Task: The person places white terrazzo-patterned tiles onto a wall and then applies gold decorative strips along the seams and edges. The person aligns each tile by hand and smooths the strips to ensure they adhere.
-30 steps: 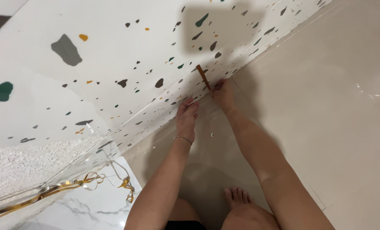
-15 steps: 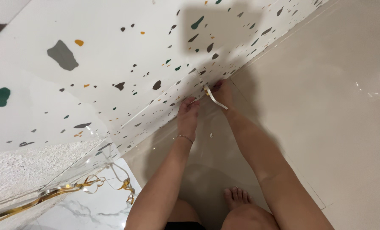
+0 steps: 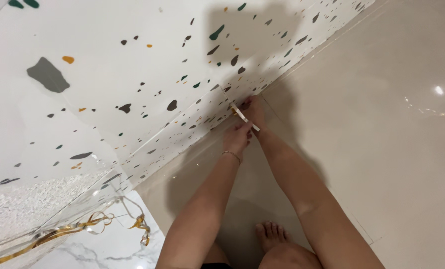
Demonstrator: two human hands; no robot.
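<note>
A thin white strip of tape (image 3: 245, 117) runs slantwise between both hands at the lower edge of the speckled white terrazzo panel (image 3: 148, 79). The right hand (image 3: 254, 110) pinches its upper end; the left hand (image 3: 237, 138) closes fingers beneath its lower end. Glossy beige floor tile (image 3: 382, 139) lies beyond.

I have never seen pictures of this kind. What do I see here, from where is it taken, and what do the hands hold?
The camera sits on a person's head and looks down, so you see their own two bare arms and a bare foot. The left hand and the right hand meet at the edge of a white speckled sheet lying on a glossy beige tile floor. Between them they hold a thin pale strip; I cannot tell what it is. Curled gold ribbon lies at the lower left.
</note>
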